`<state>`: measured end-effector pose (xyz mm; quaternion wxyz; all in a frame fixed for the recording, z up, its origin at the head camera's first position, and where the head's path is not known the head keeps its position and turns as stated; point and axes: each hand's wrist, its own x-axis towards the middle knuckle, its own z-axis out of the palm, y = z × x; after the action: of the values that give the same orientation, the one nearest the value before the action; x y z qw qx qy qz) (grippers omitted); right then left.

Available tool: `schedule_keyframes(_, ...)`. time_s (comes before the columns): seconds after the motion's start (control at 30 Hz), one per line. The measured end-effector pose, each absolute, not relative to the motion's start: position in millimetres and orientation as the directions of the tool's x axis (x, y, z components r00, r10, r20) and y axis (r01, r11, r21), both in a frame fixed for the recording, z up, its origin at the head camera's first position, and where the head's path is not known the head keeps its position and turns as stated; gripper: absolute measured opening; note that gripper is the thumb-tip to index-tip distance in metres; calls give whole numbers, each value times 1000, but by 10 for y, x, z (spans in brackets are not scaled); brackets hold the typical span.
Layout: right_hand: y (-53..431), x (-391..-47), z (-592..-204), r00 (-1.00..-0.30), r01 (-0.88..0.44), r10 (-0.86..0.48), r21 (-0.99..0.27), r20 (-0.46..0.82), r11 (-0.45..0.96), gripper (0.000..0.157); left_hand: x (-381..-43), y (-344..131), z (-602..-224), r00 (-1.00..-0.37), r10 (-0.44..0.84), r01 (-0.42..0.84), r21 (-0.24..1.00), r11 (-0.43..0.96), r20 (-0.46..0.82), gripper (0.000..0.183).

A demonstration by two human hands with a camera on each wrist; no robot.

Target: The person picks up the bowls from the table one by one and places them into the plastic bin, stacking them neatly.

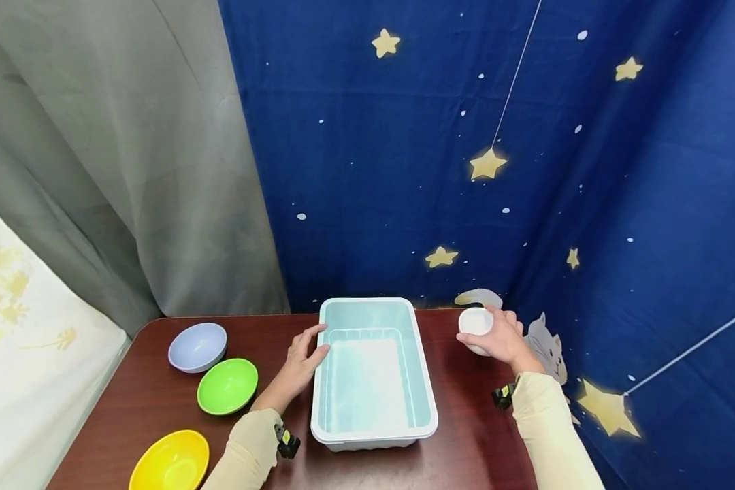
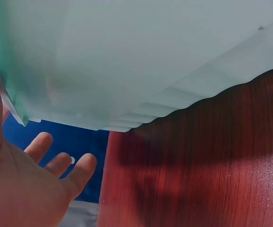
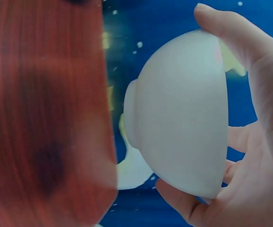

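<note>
A small white bowl [image 1: 476,321] is in my right hand [image 1: 503,338], held above the right side of the table. In the right wrist view the bowl [image 3: 183,116] shows its rounded side and foot, with the thumb and fingers gripping near its rim. A pale blue-green plastic basin [image 1: 427,395] stands mid-table; its inside holds nothing visible. My left hand [image 1: 300,361] touches the basin's left rim. In the left wrist view several fingers of the left hand [image 2: 28,184] extend loosely beside the basin's outer wall [image 2: 127,61].
At the left of the brown table [image 1: 465,435] are a light blue bowl [image 1: 197,347], a green bowl [image 1: 227,386] and a yellow bowl [image 1: 170,463]. A blue star-patterned curtain [image 1: 373,170] hangs behind and to the right, a grey curtain [image 1: 159,170] at the back left.
</note>
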<state>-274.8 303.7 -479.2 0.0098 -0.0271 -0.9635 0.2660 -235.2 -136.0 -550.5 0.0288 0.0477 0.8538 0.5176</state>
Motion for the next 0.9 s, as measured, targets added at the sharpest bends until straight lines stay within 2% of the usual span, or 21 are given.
schedule_keyframes(0.37,2878,-2831,-4466,-997,-76,-60,-512,48,855,108,-2385,-1379,-5483,-991,131,58,887,458,-2,51)
schedule_keyframes(0.9,2544,-2860,-4213,-987,-160,-142,-492,74,855,109,-2368,-1363,-5513,-992,125,58,891,450,2,51)
